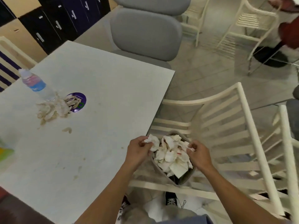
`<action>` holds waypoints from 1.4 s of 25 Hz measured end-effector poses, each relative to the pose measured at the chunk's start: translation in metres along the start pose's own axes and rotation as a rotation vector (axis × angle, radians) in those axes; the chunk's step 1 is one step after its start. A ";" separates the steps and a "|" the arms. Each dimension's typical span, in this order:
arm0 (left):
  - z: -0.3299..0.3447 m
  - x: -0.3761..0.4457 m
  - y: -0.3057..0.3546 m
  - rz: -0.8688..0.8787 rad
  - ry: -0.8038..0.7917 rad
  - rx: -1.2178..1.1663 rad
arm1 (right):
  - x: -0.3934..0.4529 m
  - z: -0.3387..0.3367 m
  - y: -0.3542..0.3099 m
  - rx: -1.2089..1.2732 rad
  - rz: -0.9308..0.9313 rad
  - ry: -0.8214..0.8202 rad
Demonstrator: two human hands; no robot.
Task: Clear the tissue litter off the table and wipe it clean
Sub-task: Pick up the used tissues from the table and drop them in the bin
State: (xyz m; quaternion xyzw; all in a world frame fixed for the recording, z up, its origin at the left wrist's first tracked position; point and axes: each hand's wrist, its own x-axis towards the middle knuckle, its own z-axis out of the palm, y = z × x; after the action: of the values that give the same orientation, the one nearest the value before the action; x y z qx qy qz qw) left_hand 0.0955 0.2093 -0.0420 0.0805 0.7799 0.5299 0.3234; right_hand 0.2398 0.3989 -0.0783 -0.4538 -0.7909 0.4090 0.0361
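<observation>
Head view: the left hand (140, 148) pinches a crumpled tissue (152, 141) and the right hand (199, 153) a scrap, both over the brimming bin (174, 160) beside the table (97, 81). Best released low and pressed down, lest wads spill; another tissue heap (54, 108) waits near the bottle (34, 84).

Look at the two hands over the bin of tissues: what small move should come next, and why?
Probably the left hand should let go of the crumpled tissue it pinches so it drops into the bin. The tissue already hangs at the bin's rim, and the right hand is there too. A soiled tissue pile by the water bottle still waits on the table.
</observation>
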 end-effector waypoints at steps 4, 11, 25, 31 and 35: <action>0.054 0.003 -0.023 0.048 -0.032 0.368 | -0.010 0.014 0.040 -0.103 0.026 -0.165; 0.094 0.007 -0.093 0.225 -0.302 0.893 | -0.024 0.026 0.061 -0.332 -0.278 -0.311; 0.054 0.019 -0.043 0.196 -0.226 0.774 | -0.013 0.028 -0.005 -0.377 -0.195 -0.236; -0.050 0.028 -0.013 0.175 0.041 0.663 | -0.001 0.079 -0.112 -0.262 -0.390 -0.264; -0.133 0.037 -0.009 0.109 0.187 0.620 | 0.001 0.126 -0.178 -0.259 -0.500 -0.311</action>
State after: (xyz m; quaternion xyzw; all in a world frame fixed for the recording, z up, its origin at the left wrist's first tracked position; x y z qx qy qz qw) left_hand -0.0095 0.1199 -0.0345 0.1677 0.9249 0.2888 0.1817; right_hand 0.0625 0.2774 -0.0414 -0.1781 -0.9195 0.3476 -0.0439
